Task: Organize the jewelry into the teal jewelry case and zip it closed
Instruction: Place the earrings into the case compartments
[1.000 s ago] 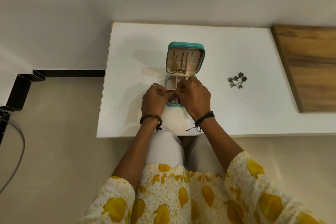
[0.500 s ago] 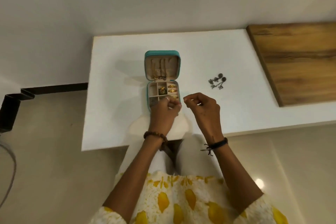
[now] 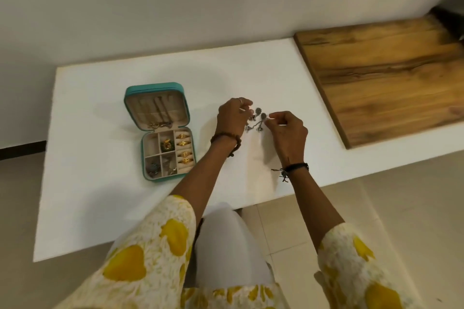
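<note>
The teal jewelry case (image 3: 128, 98) lies open on the white table (image 3: 100, 195), lid tipped back with chains hanging inside. Its tray holds gold rings (image 3: 185, 152) in the right slots, a gold and green piece in a middle cell, and dark pieces in the near cells. To the right of the case lie dark silver flower-shaped earrings (image 3: 256, 120). My left hand (image 3: 232, 118) and my right hand (image 3: 288, 133) sit on either side of them, fingers pinched at the earrings. Whether the earrings are lifted off the table I cannot tell.
A wooden board (image 3: 391, 78) covers the table's right end. A white wall runs behind the table. The table's near edge is just above my knees (image 3: 226, 246), and beige floor tiles lie to the right.
Both hands left the case and moved right to the flower earrings. The view shifted, so the case now appears further left.
</note>
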The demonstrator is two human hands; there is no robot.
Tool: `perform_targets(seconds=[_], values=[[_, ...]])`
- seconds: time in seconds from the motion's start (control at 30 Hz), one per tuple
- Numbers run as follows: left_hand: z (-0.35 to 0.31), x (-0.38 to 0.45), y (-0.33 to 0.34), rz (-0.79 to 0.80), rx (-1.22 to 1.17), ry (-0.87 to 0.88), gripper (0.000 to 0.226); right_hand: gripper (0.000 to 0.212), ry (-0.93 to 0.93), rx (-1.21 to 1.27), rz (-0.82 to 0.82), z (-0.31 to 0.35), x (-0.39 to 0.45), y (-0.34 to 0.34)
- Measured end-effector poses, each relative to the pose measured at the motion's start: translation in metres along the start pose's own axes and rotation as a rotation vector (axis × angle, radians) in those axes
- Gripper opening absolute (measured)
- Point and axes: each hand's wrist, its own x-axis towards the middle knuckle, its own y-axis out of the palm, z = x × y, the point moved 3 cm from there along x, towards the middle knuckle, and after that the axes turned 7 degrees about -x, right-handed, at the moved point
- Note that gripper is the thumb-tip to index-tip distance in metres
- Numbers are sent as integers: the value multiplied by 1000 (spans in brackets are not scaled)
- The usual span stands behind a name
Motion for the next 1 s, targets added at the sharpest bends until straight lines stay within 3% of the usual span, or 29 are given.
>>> perform_targets(seconds=[0.17, 0.5, 0.73, 1.0], values=[[3, 21, 11, 98, 137, 51, 19, 21, -28, -4, -34, -7, 9, 11], [6, 7, 9, 147, 141, 76, 14, 13, 31, 35, 17, -10, 11, 8], [-2, -18, -7, 31, 138, 114, 10, 11, 109, 221, 138, 10, -5, -7], [-25, -80, -96, -166, -52, 108, 5, 10, 10, 268, 301, 73, -45, -28]])
